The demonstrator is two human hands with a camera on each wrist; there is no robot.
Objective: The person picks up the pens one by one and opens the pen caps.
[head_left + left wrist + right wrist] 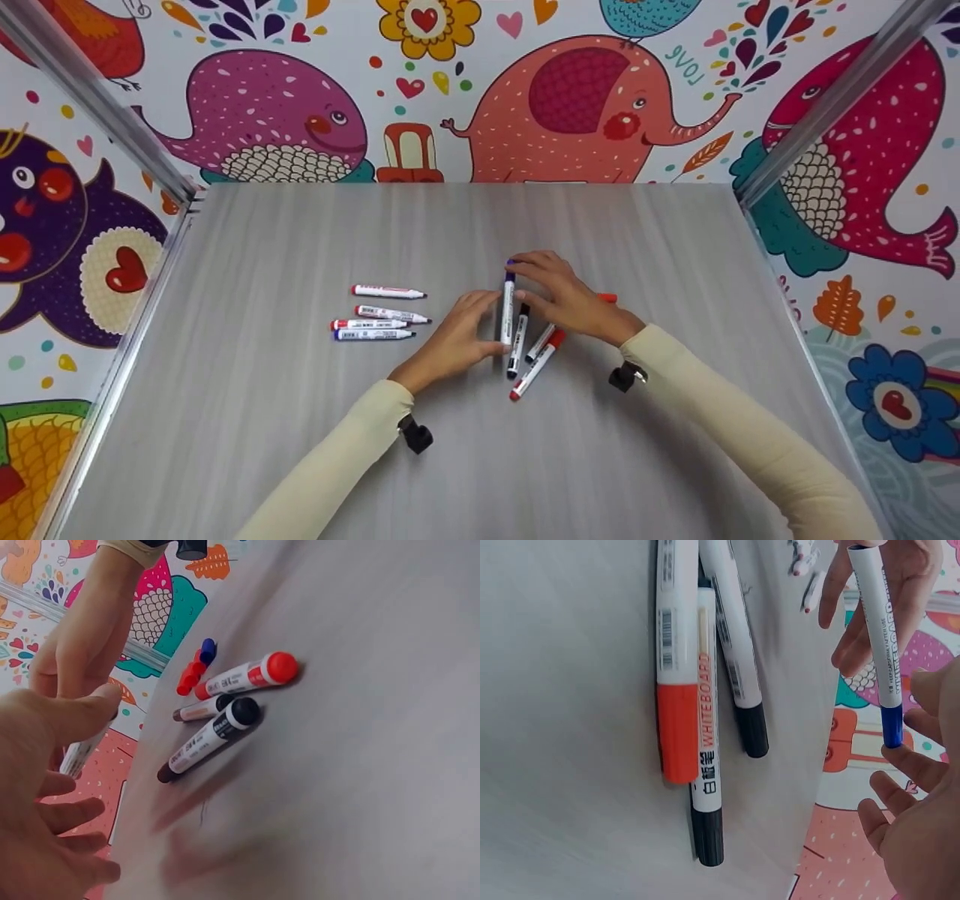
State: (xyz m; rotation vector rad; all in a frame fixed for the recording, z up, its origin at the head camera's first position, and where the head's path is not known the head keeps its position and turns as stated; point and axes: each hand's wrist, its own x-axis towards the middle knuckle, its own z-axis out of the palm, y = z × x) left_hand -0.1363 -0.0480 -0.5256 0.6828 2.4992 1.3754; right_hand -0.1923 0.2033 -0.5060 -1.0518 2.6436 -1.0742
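A blue-capped whiteboard marker (508,311) is held between two hands above the middle of a grey table (300,450). The left hand (456,337) pinches the marker's near end with thumb and fingers, while the right hand (568,296) closes its fingertips on the blue cap at the far end; the right wrist view shows the marker (876,637) lifted clear of the surface, its cap meeting the right fingertips (900,757).

Just beside the held marker, under and near the right hand, three more markers lie on the table: a black-capped one (517,341), a second black-capped one (540,343) and a red-capped one (536,367) touching it side by side. The left wrist view shows these three (225,709) close together, with loose red and blue caps (196,667) just behind them.

Well apart to the left, four uncapped markers (379,315) lie in a loose stack of rows, tips pointing right.

Cream sleeves (750,427) cover both forearms, each carrying a small black wrist mount (415,435). Walls papered with bright cartoon whales, an elephant and flowers (570,105) enclose the table.
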